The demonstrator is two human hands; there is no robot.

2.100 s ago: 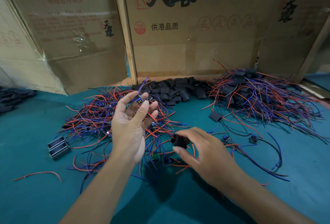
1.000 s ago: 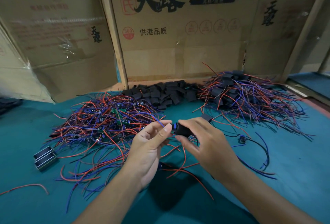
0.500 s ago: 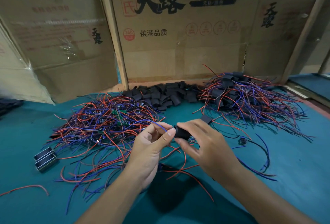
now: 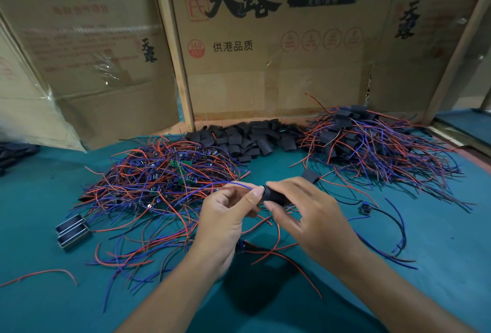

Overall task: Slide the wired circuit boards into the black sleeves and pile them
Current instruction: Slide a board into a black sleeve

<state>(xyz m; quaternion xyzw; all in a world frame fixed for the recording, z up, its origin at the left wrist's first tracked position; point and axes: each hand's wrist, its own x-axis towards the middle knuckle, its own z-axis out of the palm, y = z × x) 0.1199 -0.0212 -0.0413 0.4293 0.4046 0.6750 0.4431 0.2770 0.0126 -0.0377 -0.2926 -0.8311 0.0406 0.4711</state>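
Sleeve: black tube sleeve [image 4: 275,196] in right hand [image 4: 310,216] grip, wires entering.
Left hand [image 4: 228,216]: pinches blue wires [image 4: 233,183].
Far: loose black sleeves pile [image 4: 247,138] on teal surface [image 4: 438,239].

I'm getting one wide head view only, looking forward and down across the teal table [image 4: 66,293], near my hands, cardboard boxes [image 4: 265,80] behind

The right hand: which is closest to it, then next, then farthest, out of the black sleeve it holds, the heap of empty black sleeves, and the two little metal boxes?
From the right hand:
1. Black sleeve, pinched in its fingers.
2. Heap of empty sleeves, at the back by the cardboard.
3. Two metal boxes, far left on the green cloth.
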